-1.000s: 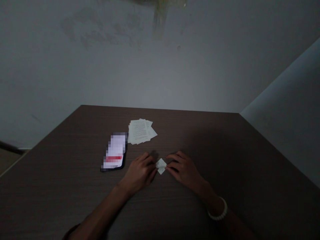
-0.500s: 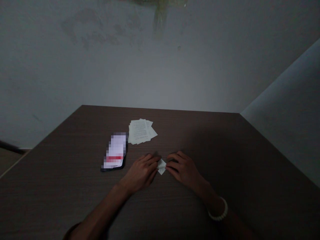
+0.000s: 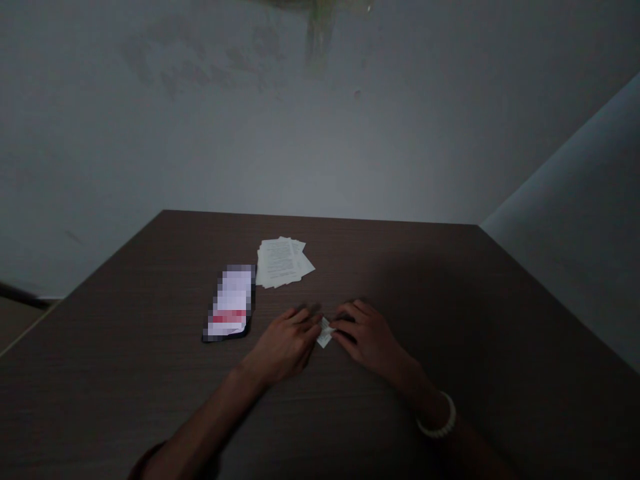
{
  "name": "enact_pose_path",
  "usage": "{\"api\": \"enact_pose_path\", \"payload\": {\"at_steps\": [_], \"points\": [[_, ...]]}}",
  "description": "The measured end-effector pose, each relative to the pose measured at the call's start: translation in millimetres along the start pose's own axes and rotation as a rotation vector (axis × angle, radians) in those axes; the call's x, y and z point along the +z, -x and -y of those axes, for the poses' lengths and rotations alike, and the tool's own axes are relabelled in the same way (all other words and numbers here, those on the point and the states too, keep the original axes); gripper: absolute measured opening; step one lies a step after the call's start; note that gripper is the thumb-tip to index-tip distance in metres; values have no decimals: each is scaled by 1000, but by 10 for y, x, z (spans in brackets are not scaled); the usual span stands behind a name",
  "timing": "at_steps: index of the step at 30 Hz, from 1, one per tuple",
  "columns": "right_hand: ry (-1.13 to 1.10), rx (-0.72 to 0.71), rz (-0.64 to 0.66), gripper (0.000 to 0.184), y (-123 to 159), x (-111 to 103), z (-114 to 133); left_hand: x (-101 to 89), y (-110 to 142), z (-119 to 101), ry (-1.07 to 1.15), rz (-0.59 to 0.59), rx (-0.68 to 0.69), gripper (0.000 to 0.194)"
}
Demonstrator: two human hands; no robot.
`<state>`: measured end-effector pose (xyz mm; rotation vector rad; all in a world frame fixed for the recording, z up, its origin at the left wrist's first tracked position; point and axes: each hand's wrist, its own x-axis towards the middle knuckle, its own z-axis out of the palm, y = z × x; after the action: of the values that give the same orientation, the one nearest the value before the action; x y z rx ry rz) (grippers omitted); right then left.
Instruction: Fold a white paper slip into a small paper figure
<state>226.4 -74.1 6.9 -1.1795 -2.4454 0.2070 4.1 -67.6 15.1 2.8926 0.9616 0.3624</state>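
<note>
Between my hands a small piece of printed paper (image 3: 325, 335), folded into a diamond-like shape, rests on the dark wooden table (image 3: 320, 420). My left hand (image 3: 287, 341) has its fingers curled over the paper's left corner. From the other side, my right hand (image 3: 367, 338) pinches the right corner between thumb and fingertips. Part of the paper is covered by the fingers. Its visible face carries faint lines of print.
A loose stack of printed paper sheets (image 3: 280, 262) lies beyond my left hand. To the left of that is a phone (image 3: 233, 297) with a lit, blurred screen. A grey stained wall (image 3: 320, 147) stands behind the table's far edge.
My left fingers have shifted slightly to the right over the paper, so a little less of it shows. The right hand is nearly still; the stack and phone are unmoved.
</note>
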Motion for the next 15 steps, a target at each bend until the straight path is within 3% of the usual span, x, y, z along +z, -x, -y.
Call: {"api": "enact_pose_path", "payload": {"at_steps": [9, 15], "points": [[-20, -16, -72, 11, 55, 51, -60, 7, 19, 8, 23, 21, -42, 30], [-47, -19, -51, 8, 38, 37, -55, 23, 52, 15, 184, -72, -139, 34]]}}
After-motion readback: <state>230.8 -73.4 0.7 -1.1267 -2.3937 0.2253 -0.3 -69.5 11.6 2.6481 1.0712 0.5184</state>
